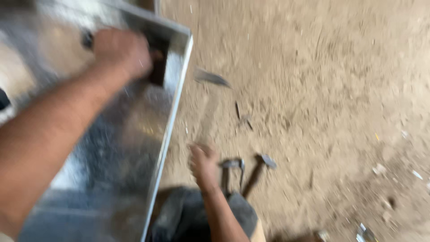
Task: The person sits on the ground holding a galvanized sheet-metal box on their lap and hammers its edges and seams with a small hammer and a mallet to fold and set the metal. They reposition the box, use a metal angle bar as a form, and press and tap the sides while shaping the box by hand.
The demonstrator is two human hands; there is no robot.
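Observation:
A shiny galvanized metal sheet (pixel 116 148) with a folded-up edge fills the left of the view. My left hand (pixel 121 51) rests on it near its far corner, fist closed round a dark tool (pixel 157 62) pressed against the fold. My right hand (pixel 202 162) is low in the middle, just right of the sheet's edge, closed on the pale handle of a hammer (pixel 210 77), whose grey head is blurred above the dirt floor. The whole view is smeared by motion.
Two dark-handled tools (pixel 233 165) (pixel 264 162) lie on the dirt floor beside my right hand. My knee in dark trousers (pixel 188 215) is below it. Small dark scraps (pixel 237 110) and pale bits of debris (pixel 380 169) are scattered on the ground.

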